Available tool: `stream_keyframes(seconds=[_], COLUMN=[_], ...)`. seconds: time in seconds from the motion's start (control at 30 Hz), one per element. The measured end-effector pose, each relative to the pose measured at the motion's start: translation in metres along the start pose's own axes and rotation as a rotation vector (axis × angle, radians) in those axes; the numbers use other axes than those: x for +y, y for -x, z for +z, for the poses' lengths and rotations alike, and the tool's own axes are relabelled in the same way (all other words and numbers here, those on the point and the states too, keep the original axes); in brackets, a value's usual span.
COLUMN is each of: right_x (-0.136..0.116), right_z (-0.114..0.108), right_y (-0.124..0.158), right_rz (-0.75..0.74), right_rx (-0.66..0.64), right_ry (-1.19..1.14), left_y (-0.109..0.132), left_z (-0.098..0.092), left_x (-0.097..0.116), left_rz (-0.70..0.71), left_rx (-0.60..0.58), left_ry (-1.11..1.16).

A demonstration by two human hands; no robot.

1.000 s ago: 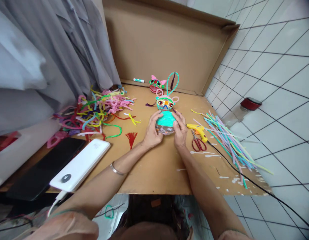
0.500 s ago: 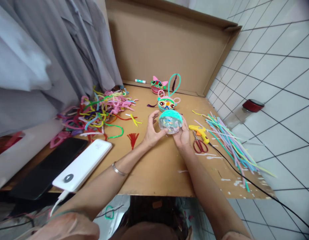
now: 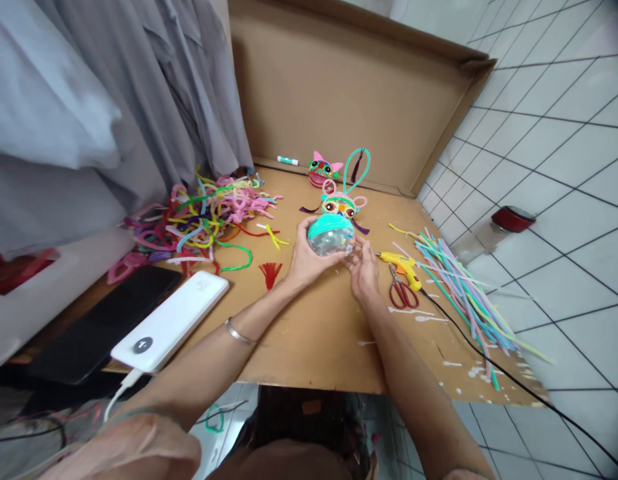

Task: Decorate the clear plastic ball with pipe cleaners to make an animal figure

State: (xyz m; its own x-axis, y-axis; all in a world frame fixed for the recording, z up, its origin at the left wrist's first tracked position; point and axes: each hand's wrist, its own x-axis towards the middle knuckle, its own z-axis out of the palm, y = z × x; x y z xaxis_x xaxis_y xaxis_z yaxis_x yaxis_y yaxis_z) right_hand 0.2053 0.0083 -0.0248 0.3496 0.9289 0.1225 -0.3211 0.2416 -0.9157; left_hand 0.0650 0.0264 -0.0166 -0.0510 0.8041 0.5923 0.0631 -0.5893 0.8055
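Note:
A clear plastic ball [image 3: 331, 241], its upper part covered in turquoise pipe cleaner, is held tilted above the table in the head view. My left hand [image 3: 306, 260] wraps around its left side, thumb along the bottom. At the lower right edge, the curled fingers of my right hand [image 3: 365, 270] touch the ball. Just behind it stands a finished-looking animal head [image 3: 339, 205] with pink loop ears, big eyes and a turquoise loop handle [image 3: 365, 153]. Farther back sits a red and green animal head [image 3: 323, 170] with pink ears.
Left lies a tangled heap of pipe cleaners [image 3: 229, 207], with a red tassel [image 3: 270, 275], a white power bank [image 3: 171, 323] and a black phone [image 3: 103, 323] nearer. Right are a yellow glue gun [image 3: 403, 267], red-handled scissors [image 3: 403, 293], straight pipe cleaners [image 3: 461, 293] and a red-lidded jar [image 3: 511, 219].
The ball has turned and tilted in my hands and shifted slightly left. My right hand has slid from its side toward the lower edge, fingers more curled. The view has shifted slightly.

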Motion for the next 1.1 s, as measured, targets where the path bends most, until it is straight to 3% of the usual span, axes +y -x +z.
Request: stream_keyframes(seconds=[0.13, 0.3, 0.53, 0.87, 1.1], right_x=[-0.009, -0.011, -0.013, 0.000, 0.006], right_z=[0.001, 0.005, -0.006, -0.006, -0.018], right_y=[0.005, 0.010, 0.000, 0.001, -0.002], right_rz=[-0.085, -0.154, -0.075, -0.077, -0.213], right_rx=[0.005, -0.066, 0.011, 0.076, 0.139], right_ry=[0.116, 0.227, 0.204, 0.270, 0.520], left_y=[-0.002, -0.002, 0.000, -0.001, 0.000], left_z=[-0.005, -0.006, -0.002, -0.007, -0.009], left_x=[-0.006, -0.009, -0.014, -0.017, -0.020], left_rz=[0.024, 0.099, 0.151, 0.111, 0.048], left_rx=[-0.035, -0.119, -0.167, -0.177, -0.215], left_ry=[-0.185, -0.231, -0.009, -0.039, -0.125])
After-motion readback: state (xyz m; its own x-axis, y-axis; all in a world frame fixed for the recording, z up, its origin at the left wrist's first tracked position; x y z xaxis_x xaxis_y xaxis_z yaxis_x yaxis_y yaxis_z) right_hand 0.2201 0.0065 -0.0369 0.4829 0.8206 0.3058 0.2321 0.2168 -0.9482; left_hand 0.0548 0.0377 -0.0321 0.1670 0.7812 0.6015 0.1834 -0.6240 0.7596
